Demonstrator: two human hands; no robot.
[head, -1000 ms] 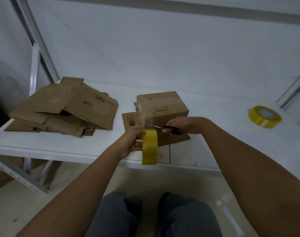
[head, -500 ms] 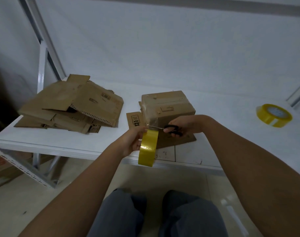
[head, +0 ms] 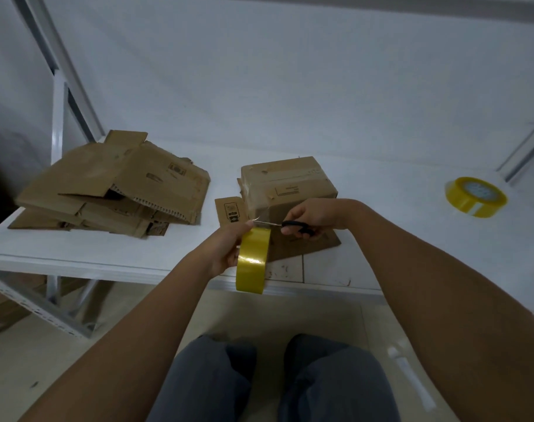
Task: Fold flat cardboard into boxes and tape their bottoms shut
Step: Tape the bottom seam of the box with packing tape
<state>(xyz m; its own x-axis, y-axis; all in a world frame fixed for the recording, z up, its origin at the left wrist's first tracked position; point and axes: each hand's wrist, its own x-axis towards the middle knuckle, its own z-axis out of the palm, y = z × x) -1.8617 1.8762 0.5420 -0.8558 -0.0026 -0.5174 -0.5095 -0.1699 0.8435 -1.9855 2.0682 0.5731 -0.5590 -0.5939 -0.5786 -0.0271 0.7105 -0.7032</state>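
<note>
1. Knees (head: pixel 259 382) in grey trousers, lowest in view, over a pale tiled floor (head: pixel 46 360).
2. Left hand (head: pixel 226 251): fingers curled round a yellow tape roll (head: pixel 253 259), held upright on edge just in front of the surface's near rim.
3. Right hand (head: pixel 312 213): fingers closed through the black handles of scissors (head: pixel 285 226); blades point left, tip beside the top of the held roll, where a clear strip of tape runs up toward the box.
4. White surface (head: pixel 411 239), near edge scuffed.
5. Folded cardboard box (head: pixel 287 185), centre of the surface, just behind both hands; flaps spread flat beneath it, one printed flap on its left.
6. Stack of flat cardboard (head: pixel 113 190), left part of the surface, well apart from the box.
7. Second yellow tape roll (head: pixel 475 197), lying flat, far right.
8. White wall (head: pixel 290 71) and metal rack uprights (head: pixel 58 95) behind.
</note>
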